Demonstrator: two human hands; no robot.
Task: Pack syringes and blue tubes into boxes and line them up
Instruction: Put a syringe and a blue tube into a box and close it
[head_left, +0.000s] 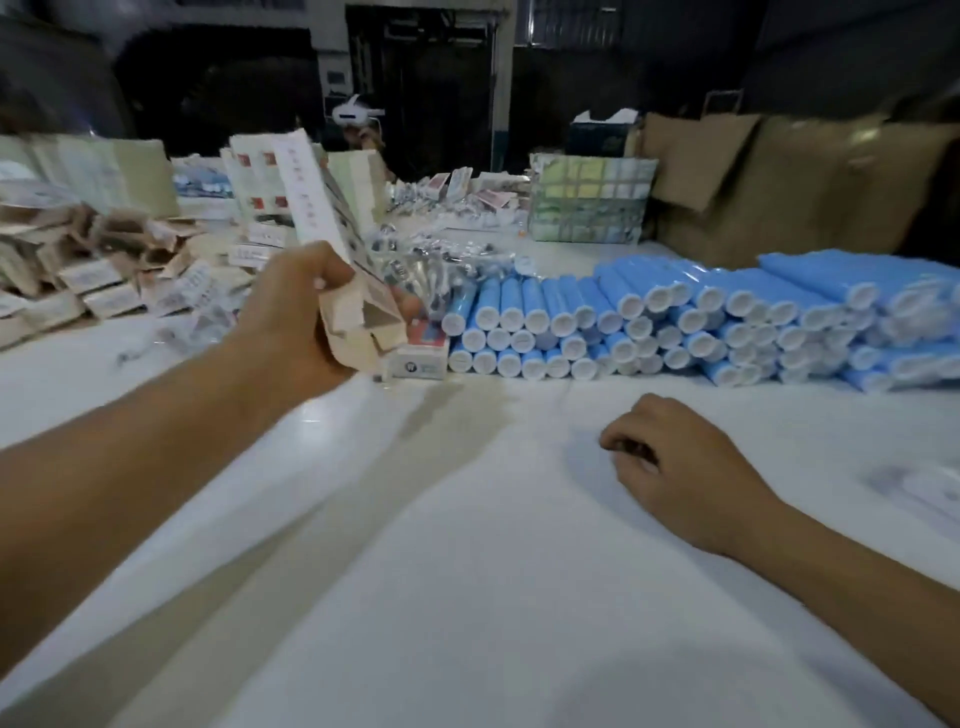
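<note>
My left hand (291, 312) grips a long white carton (332, 244) that tilts up and away, its open flaps at the near end. A closed box (421, 358) lies on the table just right of that hand. Blue tubes (623, 322) with white caps are stacked in a long row across the middle and right. Bagged syringes (441, 265) lie in a heap behind the carton. My right hand (670, 462) rests on the white table (467, 519) with fingers loosely curled, holding nothing.
Piles of flat and folded cartons (93, 260) fill the left side. A wire basket (592, 197) and brown cardboard boxes (779, 182) stand at the back right. A white headset (353, 111) sits at the far back.
</note>
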